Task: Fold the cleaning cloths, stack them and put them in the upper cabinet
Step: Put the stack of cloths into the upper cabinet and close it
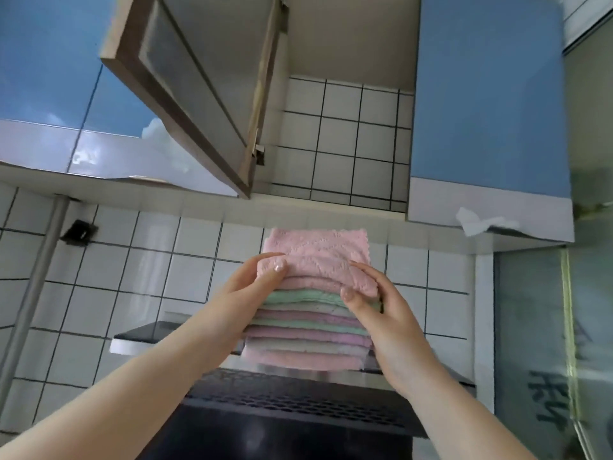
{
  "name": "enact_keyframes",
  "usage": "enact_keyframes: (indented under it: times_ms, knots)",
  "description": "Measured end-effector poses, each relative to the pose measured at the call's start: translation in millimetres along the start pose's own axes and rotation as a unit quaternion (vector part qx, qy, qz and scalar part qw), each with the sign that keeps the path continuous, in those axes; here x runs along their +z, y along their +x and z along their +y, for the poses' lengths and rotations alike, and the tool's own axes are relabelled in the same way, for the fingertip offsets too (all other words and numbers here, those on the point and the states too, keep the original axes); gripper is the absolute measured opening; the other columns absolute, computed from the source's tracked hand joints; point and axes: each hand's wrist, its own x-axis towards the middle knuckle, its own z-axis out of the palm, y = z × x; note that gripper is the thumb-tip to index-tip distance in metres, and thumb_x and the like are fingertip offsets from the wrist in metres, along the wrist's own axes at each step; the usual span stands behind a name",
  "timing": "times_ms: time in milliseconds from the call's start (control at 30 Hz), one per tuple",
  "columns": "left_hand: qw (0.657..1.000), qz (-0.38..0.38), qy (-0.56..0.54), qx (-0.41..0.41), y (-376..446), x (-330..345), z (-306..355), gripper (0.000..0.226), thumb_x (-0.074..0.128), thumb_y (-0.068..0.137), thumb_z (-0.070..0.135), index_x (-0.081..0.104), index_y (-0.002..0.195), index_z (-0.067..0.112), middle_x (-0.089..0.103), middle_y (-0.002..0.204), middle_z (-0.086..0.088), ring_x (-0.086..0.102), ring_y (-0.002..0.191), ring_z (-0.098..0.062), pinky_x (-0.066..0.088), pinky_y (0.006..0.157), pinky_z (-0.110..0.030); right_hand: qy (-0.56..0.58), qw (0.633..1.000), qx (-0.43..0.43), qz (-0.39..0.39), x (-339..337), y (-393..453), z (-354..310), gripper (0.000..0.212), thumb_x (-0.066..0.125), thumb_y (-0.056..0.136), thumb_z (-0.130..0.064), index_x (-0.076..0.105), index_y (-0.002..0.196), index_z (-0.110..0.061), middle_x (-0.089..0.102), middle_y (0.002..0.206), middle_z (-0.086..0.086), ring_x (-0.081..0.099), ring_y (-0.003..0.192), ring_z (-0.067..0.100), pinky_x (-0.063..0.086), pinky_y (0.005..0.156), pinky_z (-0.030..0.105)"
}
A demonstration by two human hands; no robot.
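Stack of cloths [315,313]: folded cleaning cloths piled one on another, pink, mint green and pale grey layers, a pink one on top; the pile is held up in the air in front of the tiled wall, below the open cabinet and above the range hood.
Top cloth [320,254]: pink, textured, with a scalloped far edge; its near corners curl down over the layers beneath.
Left hand [255,283]: pressed against the left side of the stack, thumb lying over the top pink cloth, the other fingers hidden beneath or behind the pile; closed on the stack.
Right hand [381,313]: clasping the right side of the stack, thumb on the front edge by the green layer, index finger stretched along the top cloth's right edge; closed on the stack.
Upper cabinet [348,44]: open, its inside a plain grey-beige back wall over white tile; nothing can be seen in it from here.
Cabinet door [185,81]: swung out to the left, brown frame with a frosted panel.
Blue cabinet fronts [487,94]: closed, on either side of the open one; film peels at the lower corner of the right one.
Tiled wall [132,277]: white squares with dark grout, behind the stack.
Range hood [298,396]: dark, with a perforated grille, directly under the raised pile.
Pipe [36,283]: grey, running down the wall at the left.
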Motion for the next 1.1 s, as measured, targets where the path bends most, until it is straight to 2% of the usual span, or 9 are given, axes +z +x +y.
enact_keyframes:
  times_ms: [167,300,433,533,633,733,833,967,1100]
  knots:
    - [0.999,0.019,0.032,0.031,49,9,22,0.030,0.052,0.084,0.054,0.062,0.106,0.038,0.071,0.105,0.006,0.067,0.099,-0.013,0.050,0.095,-0.041,0.023,0.999,-0.043,0.007,-22,59,1,0.045,0.066,0.055,-0.060,0.062,0.099,-0.050,0.063,0.116,-0.022,0.055,0.111,-0.006,0.042,0.100,0.025]
    - [0.996,0.033,0.045,0.073,92,12,47,0.039,0.056,0.077,0.058,0.062,0.109,0.037,0.072,0.102,0.006,0.068,0.096,-0.014,0.051,0.092,-0.040,0.047,0.995,-0.088,0.000,-35,110,-9,0.037,0.068,0.059,-0.055,0.066,0.096,-0.050,0.067,0.113,-0.017,0.059,0.111,0.005,0.045,0.102,0.037]
    - [0.991,0.042,0.068,0.109,137,4,76,0.042,0.057,0.078,0.063,0.061,0.110,0.037,0.071,0.106,0.004,0.067,0.099,-0.018,0.051,0.093,-0.042,0.050,0.991,-0.124,0.005,-36,162,-23,0.039,0.073,0.068,-0.057,0.064,0.104,-0.048,0.067,0.115,-0.010,0.060,0.112,0.014,0.046,0.101,0.045]
    - [0.987,0.057,0.091,0.122,165,-2,96,0.045,0.055,0.076,0.068,0.058,0.111,0.041,0.070,0.107,0.005,0.067,0.099,-0.019,0.052,0.091,-0.041,0.058,0.990,-0.128,0.021,-32,195,-33,0.035,0.071,0.067,-0.057,0.064,0.100,-0.048,0.068,0.113,-0.009,0.063,0.108,0.017,0.048,0.098,0.046]
    - [0.982,0.059,0.111,0.143,191,-7,109,0.047,0.056,0.074,0.069,0.056,0.113,0.041,0.068,0.108,0.005,0.066,0.099,-0.019,0.053,0.088,-0.042,0.050,0.989,-0.138,0.029,-29,225,-40,0.048,0.068,0.056,-0.066,0.065,0.099,-0.045,0.069,0.110,-0.007,0.064,0.105,0.018,0.049,0.096,0.047]
    - [0.971,0.036,0.148,0.182,216,-13,110,0.037,0.056,0.079,0.064,0.059,0.108,0.041,0.069,0.108,0.005,0.065,0.101,-0.017,0.052,0.091,-0.042,0.050,0.986,-0.153,0.034,-28,254,-37,0.041,0.072,0.071,-0.051,0.063,0.108,-0.036,0.068,0.113,-0.004,0.064,0.105,0.019,0.050,0.096,0.045]
    - [0.964,0.008,0.159,0.212,240,-18,105,0.026,0.059,0.083,0.054,0.060,0.105,0.040,0.070,0.105,0.006,0.066,0.099,-0.013,0.054,0.088,-0.037,0.034,0.986,-0.157,0.048,-28,280,-29,0.050,0.075,0.069,-0.049,0.061,0.114,-0.033,0.066,0.116,-0.002,0.063,0.105,0.019,0.051,0.095,0.044]
    - [0.956,0.005,0.183,0.231,281,-32,101,0.049,0.068,0.074,0.056,0.056,0.116,0.035,0.069,0.109,0.005,0.066,0.099,-0.014,0.053,0.090,-0.038,0.024,0.985,-0.167,0.045,-24,314,-20,0.045,0.075,0.069,-0.049,0.062,0.109,-0.033,0.068,0.113,-0.002,0.065,0.103,0.019,0.051,0.094,0.045]
    - [0.937,0.017,0.186,0.295,321,-39,92,0.039,0.067,0.081,0.045,0.059,0.116,0.029,0.070,0.106,0.004,0.067,0.096,-0.009,0.054,0.087,-0.029,0.042,0.979,-0.190,0.063,-21,357,-7,0.050,0.076,0.071,-0.045,0.062,0.115,-0.027,0.066,0.117,0.001,0.063,0.108,0.020,0.049,0.098,0.044]
